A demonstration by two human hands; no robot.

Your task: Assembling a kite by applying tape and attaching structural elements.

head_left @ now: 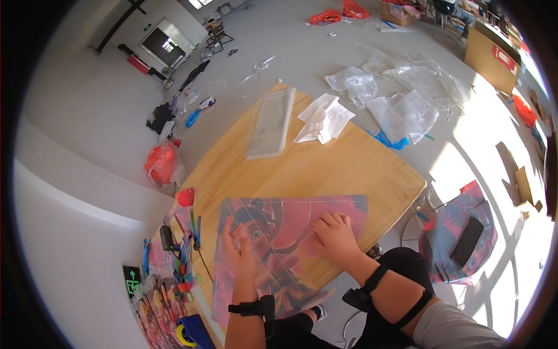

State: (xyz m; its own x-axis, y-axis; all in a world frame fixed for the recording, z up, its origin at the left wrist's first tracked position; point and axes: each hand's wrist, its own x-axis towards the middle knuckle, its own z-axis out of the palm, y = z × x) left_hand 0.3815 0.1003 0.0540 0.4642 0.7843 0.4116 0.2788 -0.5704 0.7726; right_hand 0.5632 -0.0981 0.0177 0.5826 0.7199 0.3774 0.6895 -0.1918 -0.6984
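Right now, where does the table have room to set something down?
The table has bare wood between the sheet and the clear sleeve and white paper, reaching the right corner. It is crowded nearer, where the left hand and right hand are over the sheet; clutter lies past the left edge.

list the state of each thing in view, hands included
Left hand: grip loosely open, over the printed sheet
Right hand: grip curled, at the printed sheet
Printed sheet: spread out, creased
Clear sleeve: lying flat
White paper: crumpled
Clear plastic sheets: rumpled, on the floor
Red bag: bunched up
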